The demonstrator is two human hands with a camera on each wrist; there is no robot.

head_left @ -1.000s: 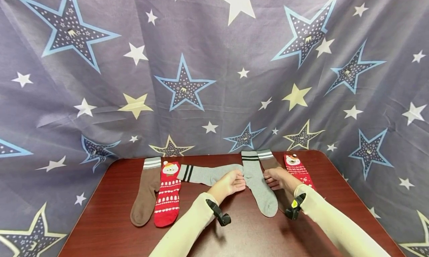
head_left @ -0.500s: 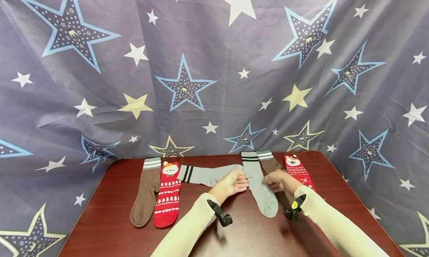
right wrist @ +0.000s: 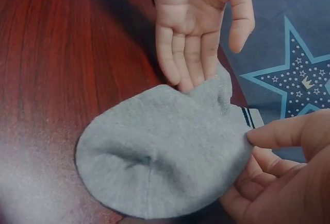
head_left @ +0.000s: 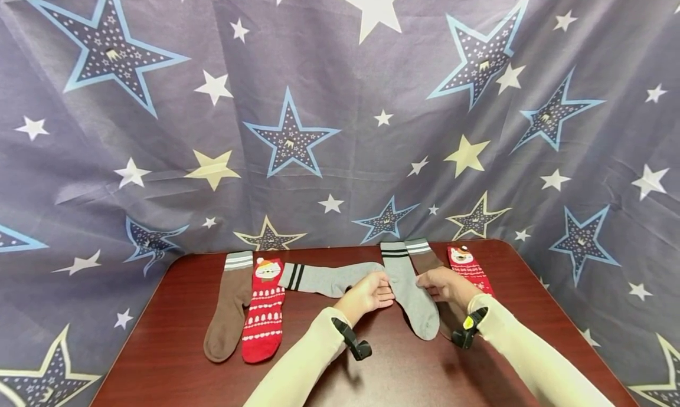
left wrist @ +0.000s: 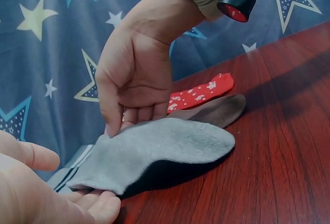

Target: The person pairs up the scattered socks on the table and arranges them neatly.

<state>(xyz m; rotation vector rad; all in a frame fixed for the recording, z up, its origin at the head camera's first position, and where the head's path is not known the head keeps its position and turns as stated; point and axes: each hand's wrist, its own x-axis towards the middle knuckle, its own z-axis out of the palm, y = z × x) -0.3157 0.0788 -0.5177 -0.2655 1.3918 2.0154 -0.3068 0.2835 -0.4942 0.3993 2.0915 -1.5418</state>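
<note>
A grey sock (head_left: 411, 292) with black cuff stripes lies lengthwise at the middle right of the table, its foot part raised off the wood in the left wrist view. My right hand (head_left: 447, 284) pinches its right edge, thumb on top and fingers beneath. At the opposite edge, my left hand (head_left: 366, 293) has its fingertips tucked under the fabric; its thumb (left wrist: 38, 154) stands apart from the sock. A second grey sock (head_left: 319, 278) lies sideways behind my left hand, its toe end near the first sock. Beneath my right hand, a brown sock (head_left: 422, 258) is partly hidden.
On the left of the red-brown table (head_left: 159, 348) lie a brown sock (head_left: 231, 312) and a red patterned sock (head_left: 264, 318), side by side. Another red sock (head_left: 470, 268) lies at the far right, partly behind my right hand. A star-patterned cloth (head_left: 329, 59) hangs behind the table.
My left hand has moved slightly right, its fingertips going under the grey sock's edge. My right hand has taken the other edge, and the sock's foot has risen a little.
</note>
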